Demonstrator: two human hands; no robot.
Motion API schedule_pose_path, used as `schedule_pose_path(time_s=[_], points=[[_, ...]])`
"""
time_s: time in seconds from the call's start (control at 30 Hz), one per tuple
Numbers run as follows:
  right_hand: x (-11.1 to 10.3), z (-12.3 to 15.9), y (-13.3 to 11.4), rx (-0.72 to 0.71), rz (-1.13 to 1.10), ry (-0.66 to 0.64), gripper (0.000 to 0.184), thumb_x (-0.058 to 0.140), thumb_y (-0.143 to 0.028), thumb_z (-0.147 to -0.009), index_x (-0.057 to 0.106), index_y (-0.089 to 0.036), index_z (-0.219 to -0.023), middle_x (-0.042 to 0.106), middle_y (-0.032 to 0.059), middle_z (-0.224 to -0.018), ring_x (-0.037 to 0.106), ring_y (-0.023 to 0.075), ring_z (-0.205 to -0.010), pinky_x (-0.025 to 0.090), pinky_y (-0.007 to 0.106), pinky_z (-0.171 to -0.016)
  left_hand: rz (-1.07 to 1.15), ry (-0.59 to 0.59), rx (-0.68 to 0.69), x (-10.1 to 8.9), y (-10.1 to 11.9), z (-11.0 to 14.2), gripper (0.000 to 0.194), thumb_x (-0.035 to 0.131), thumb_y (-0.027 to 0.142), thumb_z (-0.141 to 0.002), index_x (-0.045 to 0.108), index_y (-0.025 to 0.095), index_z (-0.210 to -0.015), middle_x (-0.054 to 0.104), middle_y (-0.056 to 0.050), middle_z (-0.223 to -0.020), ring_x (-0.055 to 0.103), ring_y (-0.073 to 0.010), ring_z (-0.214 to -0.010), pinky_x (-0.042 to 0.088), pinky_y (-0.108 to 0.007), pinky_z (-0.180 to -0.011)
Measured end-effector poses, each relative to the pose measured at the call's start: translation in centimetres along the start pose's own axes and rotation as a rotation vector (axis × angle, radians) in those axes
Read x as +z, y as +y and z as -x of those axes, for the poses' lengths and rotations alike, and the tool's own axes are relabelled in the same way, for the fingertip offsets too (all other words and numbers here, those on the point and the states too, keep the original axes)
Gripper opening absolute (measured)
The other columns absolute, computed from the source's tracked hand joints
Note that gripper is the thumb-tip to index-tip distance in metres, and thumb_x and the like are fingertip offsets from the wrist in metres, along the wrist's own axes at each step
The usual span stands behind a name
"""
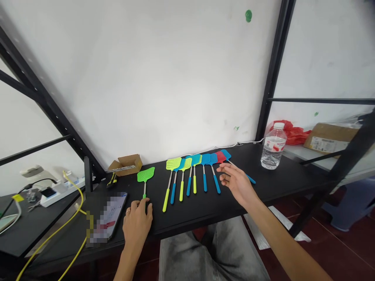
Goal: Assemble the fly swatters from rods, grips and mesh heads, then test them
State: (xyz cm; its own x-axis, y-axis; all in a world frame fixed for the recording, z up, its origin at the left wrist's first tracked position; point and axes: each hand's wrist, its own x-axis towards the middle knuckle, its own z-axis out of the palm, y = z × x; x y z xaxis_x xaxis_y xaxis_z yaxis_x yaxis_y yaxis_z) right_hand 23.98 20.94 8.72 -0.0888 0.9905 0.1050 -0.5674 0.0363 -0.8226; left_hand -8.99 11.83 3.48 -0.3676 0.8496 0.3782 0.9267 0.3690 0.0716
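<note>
A bright green fly swatter (145,175) lies at the left of the black shelf top. My left hand (137,220) rests on its handle with the fingers bent around it. To the right, several yellow and blue fly swatters lie in a row, heads toward the wall and partly overlapping; a yellow fly swatter (174,164) is at the row's left end. Near the other end is a red fly swatter (220,157), its handle hidden behind my right hand (236,183). That hand hovers with fingers apart and slightly curled, holding nothing. A blue fly swatter (226,154) lies beyond it.
A water bottle (273,147) stands at the right. A phone (109,216) lies left of my left hand, near a small open cardboard box (125,164). Yellow cable (78,212) and a power strip (63,192) are at far left. A black frame post (274,74) rises behind the bottle.
</note>
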Motion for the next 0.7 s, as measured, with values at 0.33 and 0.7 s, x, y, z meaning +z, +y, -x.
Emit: schedule_pose_path(time_s=[0.33, 0.7], points=[[1.0, 0.4, 1.8, 0.054, 0.084, -0.097, 0.024, 0.071, -0.038, -0.077, 0.072, -0.017, -0.089, 0.071, 0.0065, -0.087, 0.058, 0.0130, -0.061, 0.041, 0.024, -0.052, 0.856, -0.075, 0.001, -3.0, 2.2, 0.3, 0.037, 0.032, 0.032, -0.092, 0.052, 0.023, -0.123, 0.052, 0.002, -0.073, 0.050, -0.0152, -0.060, 0.037, -0.025, -0.058], [2.6, 1.7, 2.6, 0.188, -0.108, -0.297, 0.038, 0.068, -0.048, -0.082, 0.068, -0.021, -0.109, 0.071, 0.0123, -0.112, 0.065, 0.0170, -0.072, 0.045, 0.024, -0.052, 1.152, -0.519, 0.432, -6.5, 9.0, 5.5, 0.033, 0.034, 0.026, -0.096, 0.050, 0.022, -0.125, 0.055, -0.001, -0.078, 0.048, -0.0146, -0.070, 0.039, -0.026, -0.067]])
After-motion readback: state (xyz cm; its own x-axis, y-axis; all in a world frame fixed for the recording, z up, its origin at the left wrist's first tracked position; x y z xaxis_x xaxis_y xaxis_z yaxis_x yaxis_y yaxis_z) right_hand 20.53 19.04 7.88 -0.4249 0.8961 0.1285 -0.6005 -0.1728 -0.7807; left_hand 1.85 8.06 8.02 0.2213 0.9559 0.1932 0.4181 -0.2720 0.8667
